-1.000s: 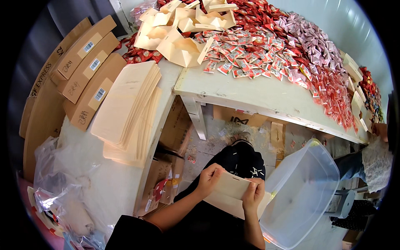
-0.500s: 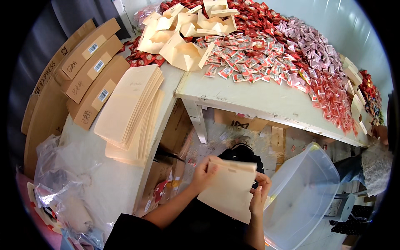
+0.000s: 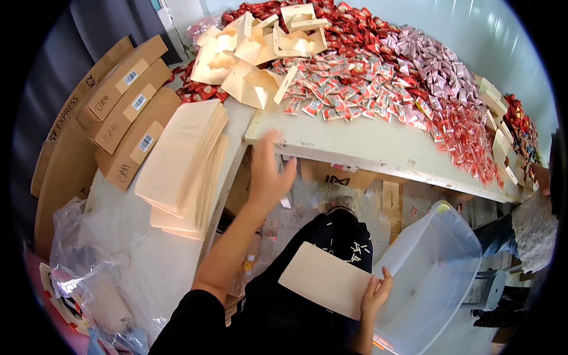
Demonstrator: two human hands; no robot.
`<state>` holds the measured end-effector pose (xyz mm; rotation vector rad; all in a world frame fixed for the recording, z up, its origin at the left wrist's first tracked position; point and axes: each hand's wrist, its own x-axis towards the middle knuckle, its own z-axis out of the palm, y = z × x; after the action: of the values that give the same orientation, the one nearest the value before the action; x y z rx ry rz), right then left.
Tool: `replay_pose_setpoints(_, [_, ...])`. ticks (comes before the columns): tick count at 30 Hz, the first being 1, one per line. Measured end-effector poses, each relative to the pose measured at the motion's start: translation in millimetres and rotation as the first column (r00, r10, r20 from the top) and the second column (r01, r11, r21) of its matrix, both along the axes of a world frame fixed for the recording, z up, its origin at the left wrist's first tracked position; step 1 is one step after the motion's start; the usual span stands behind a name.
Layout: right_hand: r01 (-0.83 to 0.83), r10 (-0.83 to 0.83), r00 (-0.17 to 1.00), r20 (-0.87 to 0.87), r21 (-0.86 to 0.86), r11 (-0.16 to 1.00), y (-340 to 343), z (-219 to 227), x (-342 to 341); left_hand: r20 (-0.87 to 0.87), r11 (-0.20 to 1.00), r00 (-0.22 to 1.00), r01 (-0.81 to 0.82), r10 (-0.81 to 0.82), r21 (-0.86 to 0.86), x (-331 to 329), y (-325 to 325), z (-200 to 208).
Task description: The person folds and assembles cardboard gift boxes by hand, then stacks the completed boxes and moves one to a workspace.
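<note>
Over my lap lies a flat cream cardboard box blank [image 3: 324, 279]. My right hand [image 3: 374, 296] is closed on its right end, thumb on top. My left hand [image 3: 267, 177] is off the cardboard and raised near the front corner of the far table, somewhat blurred, its fingers apart with nothing in them. To its left, a stack of similar flat blanks [image 3: 180, 157] rests on the side table. Beyond the hand, several opened cream boxes [image 3: 255, 83] sit bunched together on the far table.
Small wrapped packets [image 3: 355, 83] in red, white and pink heap over the far table [image 3: 313, 133]. A clear plastic bin [image 3: 429, 278] stands at my right. Brown cartons [image 3: 133, 133] and crumpled clear plastic [image 3: 94, 260] are at the left. Another person's sleeve [image 3: 532, 231] shows at the far right.
My left hand has let go of the cardboard and moved forward, toward the far table. The blank has turned and dropped lower over my lap, still in my right hand.
</note>
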<state>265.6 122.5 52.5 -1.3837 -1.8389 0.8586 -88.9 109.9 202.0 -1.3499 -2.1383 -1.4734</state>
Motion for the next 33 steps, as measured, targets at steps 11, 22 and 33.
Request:
replay_pose_setpoints(11, [0.002, 0.043, 0.993, 0.106, -0.391, 0.920, -22.6, -6.4, 23.1, 0.602, 0.779, 0.799, 0.384, -0.011, -0.496, 135.2, -125.1, -205.0])
replay_pose_setpoints(22, [-0.049, -0.031, 0.958, -0.286, -0.268, 0.962, -18.1, 45.6, 6.9, 0.985, 0.848, -0.018, 0.507, -0.169, 0.155, 84.1, -120.8, -109.9])
replay_pose_setpoints(33, [-0.324, -0.056, 0.676, -0.735, -0.364, 0.873, -10.1, 74.4, -52.9, 0.947, 0.892, -0.121, 0.318, -0.298, 0.321, 134.9, -88.7, -92.8])
